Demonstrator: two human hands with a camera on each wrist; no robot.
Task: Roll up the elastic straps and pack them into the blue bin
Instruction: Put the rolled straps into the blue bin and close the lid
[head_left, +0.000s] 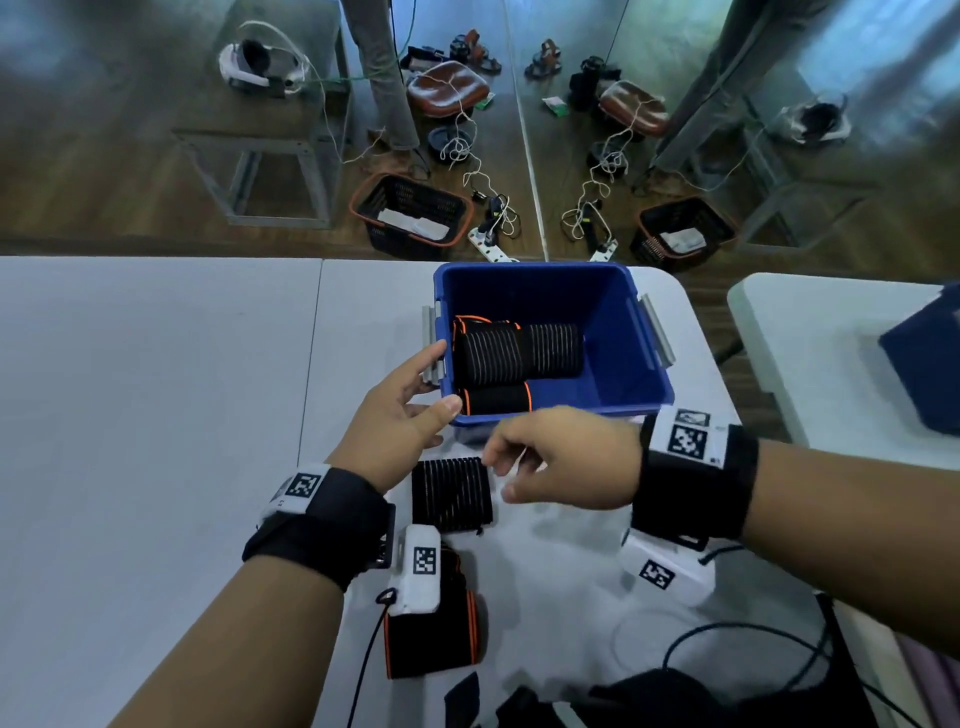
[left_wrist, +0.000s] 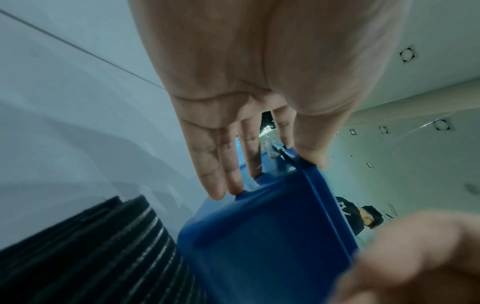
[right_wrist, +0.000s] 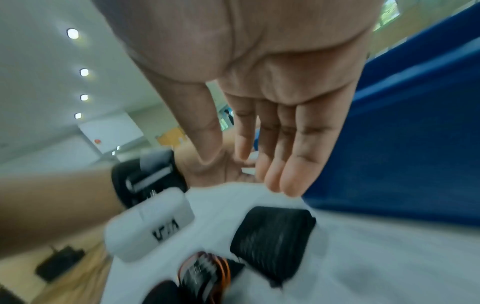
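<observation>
The blue bin (head_left: 626, 338) stands on the white table and holds three rolled black straps, two striped (head_left: 493, 358) (head_left: 553, 351) and one orange-edged (head_left: 496, 400). My left hand (head_left: 431, 387) is open at the bin's near-left corner: straight fingers (left_wrist: 231, 164) touch the outer wall (left_wrist: 259, 236) and the thumb lies on the rim. My right hand (head_left: 498, 475) hovers open and empty just above a rolled striped strap (head_left: 451, 493) (right_wrist: 272, 238) on the table in front of the bin. A flat orange-edged strap (head_left: 436, 639) lies nearer me, partly under my left wrist camera.
More black straps or fabric (head_left: 649, 696) and black cables (head_left: 727, 639) lie at the table's near edge. The bin stands close to the table's far edge and its right corner. A second white table (head_left: 810, 353) with a dark blue object (head_left: 924, 358) is to the right.
</observation>
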